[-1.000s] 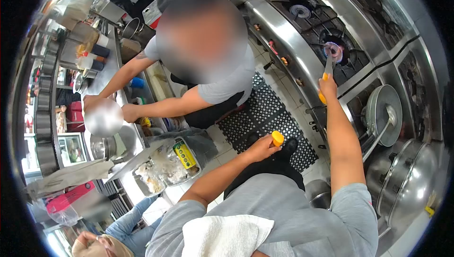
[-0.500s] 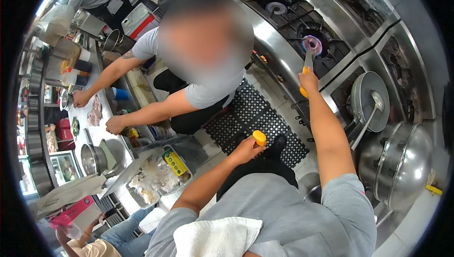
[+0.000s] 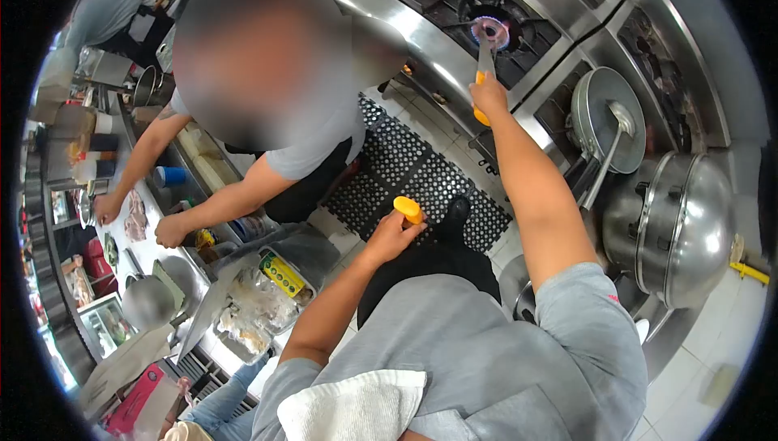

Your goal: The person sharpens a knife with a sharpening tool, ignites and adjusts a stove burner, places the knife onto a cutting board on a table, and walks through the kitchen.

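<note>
My right hand (image 3: 491,94), arm stretched forward, is closed on the yellow handle of a knife (image 3: 486,58). Its metal blade reaches into the flame of a lit gas burner (image 3: 504,34). Close to my waist, my left hand (image 3: 389,237) is wrapped round a yellow handle (image 3: 408,209). Only the rounded end of that handle shows, and whatever it belongs to is hidden below my fingers.
Facing me, a co-worker in a grey shirt (image 3: 324,137) works with both hands at the left counter, beside raw meat (image 3: 135,216). A pan with a ladle (image 3: 620,117) and a big metal pot (image 3: 689,230) are at right. A perforated black mat (image 3: 397,165) covers the floor.
My view has shifted, so most things sit further left and higher. Both my hands keep their hold, and the blade stays in the burner flame.
</note>
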